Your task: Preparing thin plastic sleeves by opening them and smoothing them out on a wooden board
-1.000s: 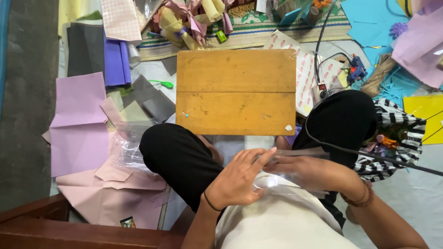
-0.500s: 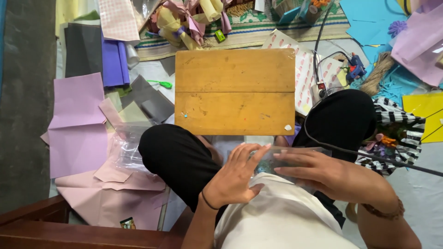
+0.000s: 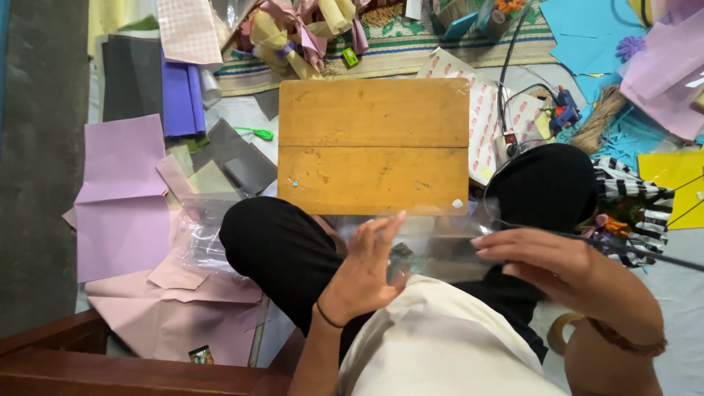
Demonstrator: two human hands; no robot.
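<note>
I sit cross-legged on the floor in black trousers. My left hand (image 3: 364, 271) is spread flat with fingers apart against a clear plastic sheet (image 3: 433, 242) stretched over my lap. At the sheet's right edge, my right hand (image 3: 546, 257) pinches it between thumb and fingers. Just beyond my knees lies a low wooden board (image 3: 374, 143), bare but for a few small scraps.
Purple and pink paper sheets (image 3: 121, 198) and crumpled clear plastic (image 3: 198, 235) lie at left. Grey and blue sheets (image 3: 158, 92) are farther back. A glue gun (image 3: 565, 110) with its cable, blue and yellow paper, and striped cloth (image 3: 634, 202) lie at right. A wooden frame (image 3: 88, 367) runs along the bottom left.
My right hand has moved to the right, pulling the clear sheet wider across my lap. My left hand has opened flat against it.
</note>
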